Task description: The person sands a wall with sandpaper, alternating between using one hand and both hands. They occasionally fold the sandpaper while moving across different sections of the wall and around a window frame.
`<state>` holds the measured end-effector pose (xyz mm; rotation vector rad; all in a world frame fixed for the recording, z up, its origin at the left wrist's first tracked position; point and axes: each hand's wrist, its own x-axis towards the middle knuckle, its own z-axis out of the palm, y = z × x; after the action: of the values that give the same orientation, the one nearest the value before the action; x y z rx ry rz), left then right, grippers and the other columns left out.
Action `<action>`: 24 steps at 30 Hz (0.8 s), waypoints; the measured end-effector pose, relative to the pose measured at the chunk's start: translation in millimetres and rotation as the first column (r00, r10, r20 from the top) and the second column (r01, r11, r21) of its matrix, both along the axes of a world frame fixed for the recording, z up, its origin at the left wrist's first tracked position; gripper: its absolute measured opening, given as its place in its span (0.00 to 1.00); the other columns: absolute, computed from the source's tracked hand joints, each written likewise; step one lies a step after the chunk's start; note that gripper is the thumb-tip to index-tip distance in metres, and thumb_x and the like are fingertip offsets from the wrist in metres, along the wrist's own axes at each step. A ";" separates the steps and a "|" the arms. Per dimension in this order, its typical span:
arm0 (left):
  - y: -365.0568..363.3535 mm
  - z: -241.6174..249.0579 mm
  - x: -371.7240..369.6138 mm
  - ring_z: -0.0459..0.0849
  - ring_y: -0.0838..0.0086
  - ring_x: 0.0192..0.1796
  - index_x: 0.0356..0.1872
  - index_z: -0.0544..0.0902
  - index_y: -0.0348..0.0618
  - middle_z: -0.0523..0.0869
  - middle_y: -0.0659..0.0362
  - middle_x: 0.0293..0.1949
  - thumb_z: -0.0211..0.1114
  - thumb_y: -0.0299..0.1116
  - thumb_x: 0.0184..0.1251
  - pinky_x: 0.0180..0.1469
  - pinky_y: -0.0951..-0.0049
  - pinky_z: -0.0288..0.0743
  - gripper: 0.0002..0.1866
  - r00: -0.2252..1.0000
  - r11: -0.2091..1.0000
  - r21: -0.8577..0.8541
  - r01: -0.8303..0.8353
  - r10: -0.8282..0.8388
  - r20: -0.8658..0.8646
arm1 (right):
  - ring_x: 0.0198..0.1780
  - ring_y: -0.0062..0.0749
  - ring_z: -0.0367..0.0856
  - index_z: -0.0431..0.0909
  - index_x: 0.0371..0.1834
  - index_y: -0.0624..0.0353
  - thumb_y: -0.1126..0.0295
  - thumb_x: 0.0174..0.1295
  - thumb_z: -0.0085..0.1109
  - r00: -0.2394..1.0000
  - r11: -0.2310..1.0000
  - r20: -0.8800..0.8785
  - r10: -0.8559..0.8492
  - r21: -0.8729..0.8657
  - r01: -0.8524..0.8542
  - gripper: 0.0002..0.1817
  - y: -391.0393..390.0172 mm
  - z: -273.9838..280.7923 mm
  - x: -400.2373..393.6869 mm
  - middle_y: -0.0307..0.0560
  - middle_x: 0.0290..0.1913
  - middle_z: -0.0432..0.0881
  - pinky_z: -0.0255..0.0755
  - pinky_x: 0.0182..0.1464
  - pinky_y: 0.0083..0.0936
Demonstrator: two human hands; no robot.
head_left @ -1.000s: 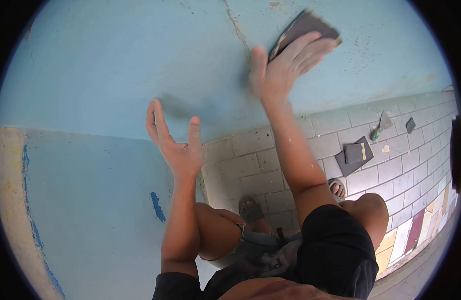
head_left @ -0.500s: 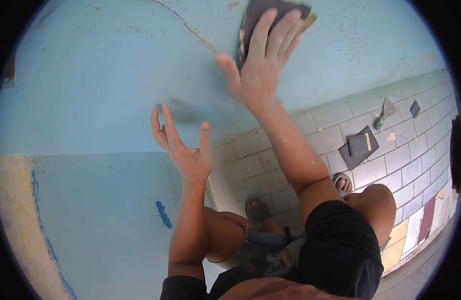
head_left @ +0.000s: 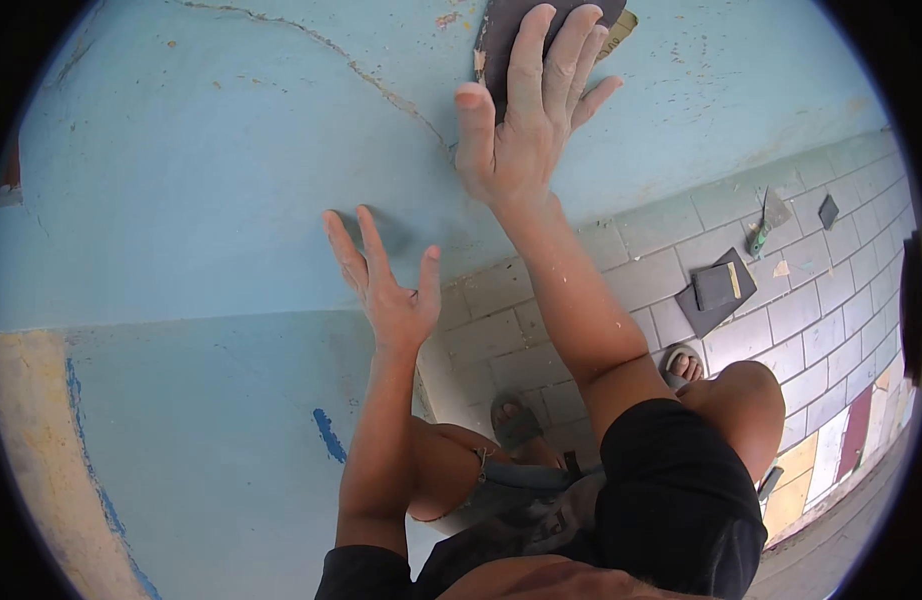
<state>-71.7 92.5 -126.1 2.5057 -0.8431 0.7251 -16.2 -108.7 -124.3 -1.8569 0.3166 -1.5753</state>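
Note:
My right hand [head_left: 526, 125] lies flat over a folded sheet of dark sandpaper [head_left: 496, 55], holding it against the blue wall [head_left: 231, 170]. Pale dust coats its fingers, and the sheet's printed tan backing shows at the right edge. Lower and to the left, my left hand [head_left: 396, 295] is empty, thumb and fingers spread, with the fingertips close to the wall and a shadow beside them. A long crack [head_left: 366, 75] runs down the wall toward my right wrist.
On the tiled floor [head_left: 621, 290] at right are dark sandpaper sheets [head_left: 716, 290], a green-handled putty knife [head_left: 766, 225] and a small dark piece [head_left: 829, 212]. My sandalled feet [head_left: 516, 420] are below. The wall's lower left has a yellowish strip [head_left: 31, 430].
My right hand and the sandpaper have shifted slightly up the wall. My left hand has moved a little right. The view has tilted slightly.

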 end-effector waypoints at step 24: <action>-2.6 16.6 -6.5 0.69 0.48 0.79 0.74 0.72 0.33 0.69 0.41 0.78 0.68 0.31 0.74 0.78 0.52 0.63 0.30 0.998 0.982 -0.188 -0.026 0.035 0.047 | 0.88 0.59 0.44 0.61 0.83 0.62 0.43 0.75 0.54 0.899 0.964 -0.352 0.259 0.033 -0.265 0.43 123.6 -155.7 -46.4 0.67 0.86 0.50 0.16 0.79 0.67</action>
<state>-78.1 89.8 -109.4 2.3460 -0.7184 0.8400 -62.6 14.9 -280.0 -2.0961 0.2002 -1.0625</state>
